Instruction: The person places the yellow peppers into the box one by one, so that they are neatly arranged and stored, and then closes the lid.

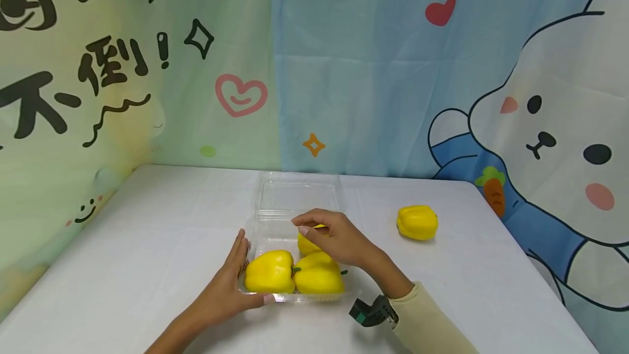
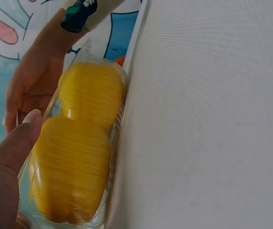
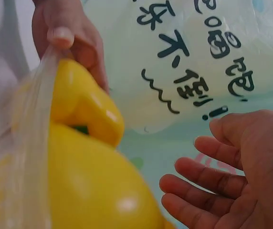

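Observation:
A clear plastic clamshell box [image 1: 262, 242] stands on the table with its lid [image 1: 300, 193] folded back. Two yellow bell peppers, the left one [image 1: 269, 273] and the right one [image 1: 316, 276], lie side by side at its front. Behind them a third yellow bell pepper [image 1: 306, 246] is partly covered by my right hand [image 1: 341, 238]. That hand hovers over the box, fingers loosely bent and holding nothing, as the right wrist view shows. My left hand [image 1: 221, 291] grips the box's front left corner, thumb [image 2: 19, 145] at the rim and fingers along the side.
Another yellow bell pepper [image 1: 417, 222] lies on the white table [image 1: 162, 245], to the right of the box. A printed curtain [image 1: 354, 81] hangs behind the table. A dark device [image 1: 372, 311] is strapped to my right wrist beside the pale sleeve [image 1: 425, 318].

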Demonstrator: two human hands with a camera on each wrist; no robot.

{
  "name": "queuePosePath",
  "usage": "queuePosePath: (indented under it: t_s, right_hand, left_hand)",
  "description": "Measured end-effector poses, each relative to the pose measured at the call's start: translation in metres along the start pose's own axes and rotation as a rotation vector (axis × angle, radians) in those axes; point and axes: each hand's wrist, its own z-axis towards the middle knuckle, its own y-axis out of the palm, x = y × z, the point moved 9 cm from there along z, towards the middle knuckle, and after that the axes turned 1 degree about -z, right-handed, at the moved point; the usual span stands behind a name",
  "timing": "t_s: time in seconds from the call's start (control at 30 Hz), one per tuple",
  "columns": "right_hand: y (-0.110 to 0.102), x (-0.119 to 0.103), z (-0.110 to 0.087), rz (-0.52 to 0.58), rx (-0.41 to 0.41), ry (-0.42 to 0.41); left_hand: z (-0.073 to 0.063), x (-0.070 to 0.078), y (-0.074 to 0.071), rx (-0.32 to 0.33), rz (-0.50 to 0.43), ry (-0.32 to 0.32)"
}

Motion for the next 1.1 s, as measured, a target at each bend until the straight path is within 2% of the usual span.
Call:
queuePosePath:
  t_s: [0.47,0.8,1.1]
  right_hand:
    - [-0.029,0.022,0.000,-0.022,0.099,-0.001]
    - [-0.047,0.026,-0.002,-0.039,0.115,-0.034]
    - [-0.070,0.033,-0.009,-0.049,0.136,-0.011]
  left_hand:
    - [0.000,0.000,0.001,-0.003,0.028,-0.010]
    - [0.000,-0.001,0.000,-0.003,0.024,-0.010]
    - [-0.001,0.001,0.001,-0.007,0.026,-0.019]
